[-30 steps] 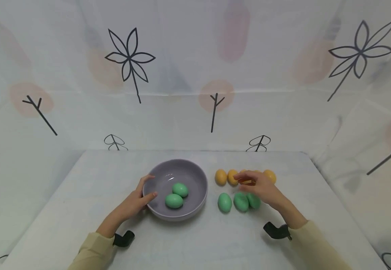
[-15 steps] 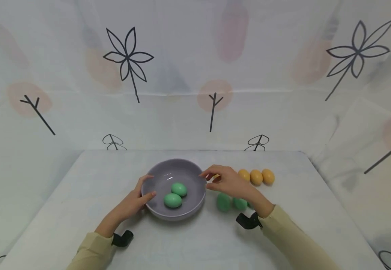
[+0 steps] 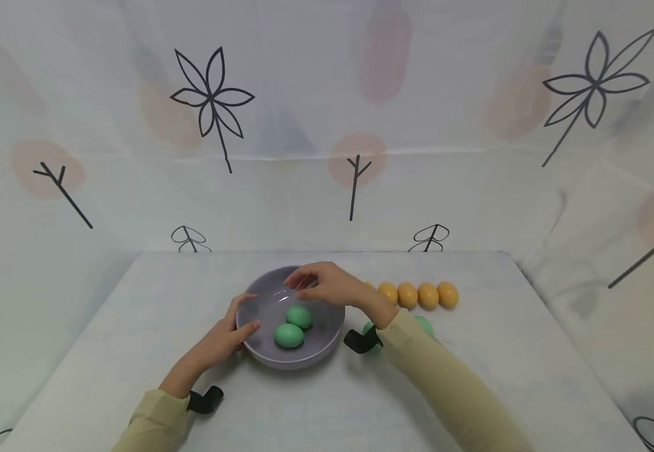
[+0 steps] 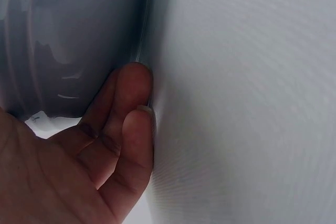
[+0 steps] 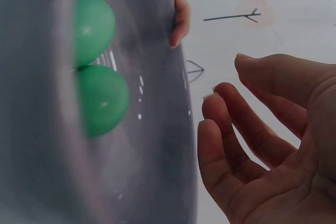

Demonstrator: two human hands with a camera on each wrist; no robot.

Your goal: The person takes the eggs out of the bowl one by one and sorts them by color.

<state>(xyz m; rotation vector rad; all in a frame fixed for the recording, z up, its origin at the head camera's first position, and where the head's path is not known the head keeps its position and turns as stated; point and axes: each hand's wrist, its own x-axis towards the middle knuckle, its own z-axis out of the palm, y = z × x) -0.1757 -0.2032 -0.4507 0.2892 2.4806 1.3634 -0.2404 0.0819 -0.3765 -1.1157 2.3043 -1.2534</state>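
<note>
A grey bowl [image 3: 304,359] stands mid-table with two green eggs [image 3: 299,316] [image 3: 289,336] inside. My left hand [image 3: 243,320] grips its left rim, thumb inside and fingers [image 4: 131,108] against the outer wall [image 4: 79,35]. My right hand [image 3: 300,282] hovers over the bowl's far rim with loosely curled fingers. In the right wrist view that hand [image 5: 247,129] is empty above the bowl [image 5: 147,171] and the green eggs [image 5: 102,100]. A row of orange eggs [image 3: 417,294] lies right of the bowl. More green eggs [image 3: 425,325] peek out from behind my right forearm.
The table [image 3: 135,314] wears a white cloth, and a printed white curtain [image 3: 327,157] closes the back and sides. Black straps sit at both wrists [image 3: 205,398] [image 3: 361,339]. The table's far edge runs just behind the bowl and eggs.
My right hand has travelled left from the orange eggs to a spot over the bowl, carrying nothing. The left hand has kept its hold on the bowl's rim.
</note>
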